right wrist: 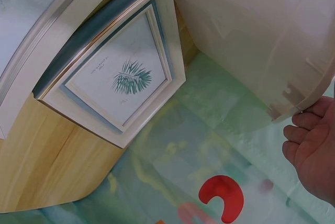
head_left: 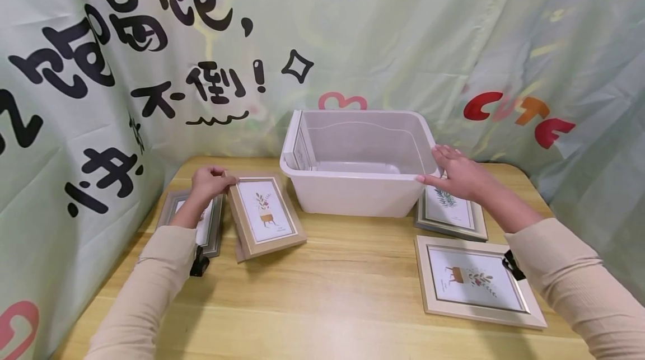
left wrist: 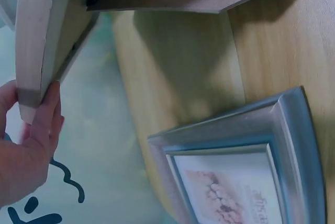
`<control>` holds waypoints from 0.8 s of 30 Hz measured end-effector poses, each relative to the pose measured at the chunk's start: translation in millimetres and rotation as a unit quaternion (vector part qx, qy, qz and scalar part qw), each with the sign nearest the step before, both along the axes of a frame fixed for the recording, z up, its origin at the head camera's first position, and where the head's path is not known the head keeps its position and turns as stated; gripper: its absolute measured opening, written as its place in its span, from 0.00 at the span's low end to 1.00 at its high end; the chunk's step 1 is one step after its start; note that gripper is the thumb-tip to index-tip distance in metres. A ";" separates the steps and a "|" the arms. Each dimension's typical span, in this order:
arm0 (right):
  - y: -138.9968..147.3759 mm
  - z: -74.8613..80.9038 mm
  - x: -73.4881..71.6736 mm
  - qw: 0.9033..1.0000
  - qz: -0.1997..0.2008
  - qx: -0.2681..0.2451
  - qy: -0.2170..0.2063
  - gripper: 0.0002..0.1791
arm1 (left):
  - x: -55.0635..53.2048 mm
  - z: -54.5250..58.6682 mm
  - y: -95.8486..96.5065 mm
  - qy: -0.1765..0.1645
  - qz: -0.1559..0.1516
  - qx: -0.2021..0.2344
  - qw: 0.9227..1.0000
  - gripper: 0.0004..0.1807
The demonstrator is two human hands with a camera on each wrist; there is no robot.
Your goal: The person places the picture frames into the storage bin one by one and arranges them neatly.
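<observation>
Head view puts a pale green printed cloth backdrop (head_left: 383, 29) in soft folds beyond both sets of fingers and a smooth wood-grain table (head_left: 312, 304) beneath them. Under the right fingers is the rim of a deep, round-cornered, off-white plastic bin (head_left: 347, 197). A wide beige frame (head_left: 476, 281) lies nearer the body than those fingers; a cream-edged frame with a green sprig print (head_left: 450, 209) sits just below them. Pinched by its upper corner in the left fingers, a flat-edged tan rectangular frame with a potted-plant print (head_left: 265, 215) tilts over the table, its brown backing board showing behind; a ridged grey frame (head_left: 214, 231) lies below the wrist. It looks light and stiff, its smooth border slightly slippery and its front perhaps fragile, so opposite side edges would give a steadier hold. The left hand (head_left: 209, 183) closes thumb against fingers; the right hand (head_left: 456, 172) spreads loosely over the rim.
</observation>
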State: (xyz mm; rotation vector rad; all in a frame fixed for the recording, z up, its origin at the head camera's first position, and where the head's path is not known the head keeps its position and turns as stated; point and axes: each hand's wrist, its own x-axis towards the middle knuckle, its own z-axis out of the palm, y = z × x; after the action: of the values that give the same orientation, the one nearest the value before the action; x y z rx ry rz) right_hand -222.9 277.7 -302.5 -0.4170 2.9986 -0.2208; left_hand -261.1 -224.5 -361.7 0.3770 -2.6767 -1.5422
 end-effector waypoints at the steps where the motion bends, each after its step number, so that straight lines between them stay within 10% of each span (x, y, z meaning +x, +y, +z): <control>1: -0.1 0.0 0.0 1.000 0.001 0.001 0.000 0.53 | 0.3 1.3 -0.3 0.004 -0.002 -0.005 1.000 0.19; 14: -0.1 -0.8 0.8 1.000 -0.002 -0.008 -0.003 0.53 | 3.1 18.9 -3.7 0.083 -0.113 -0.113 0.984 0.22; 24: -0.5 -0.5 0.8 1.000 -0.004 -0.011 0.007 0.52 | 5.8 23.9 2.7 0.074 -0.125 -0.104 0.984 0.20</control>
State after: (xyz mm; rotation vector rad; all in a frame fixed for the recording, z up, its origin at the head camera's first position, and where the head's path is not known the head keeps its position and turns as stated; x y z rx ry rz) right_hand -222.1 277.2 -303.0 -0.4100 3.0144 -0.2518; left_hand -255.3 -221.8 -337.8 -0.0838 -2.8125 -1.2617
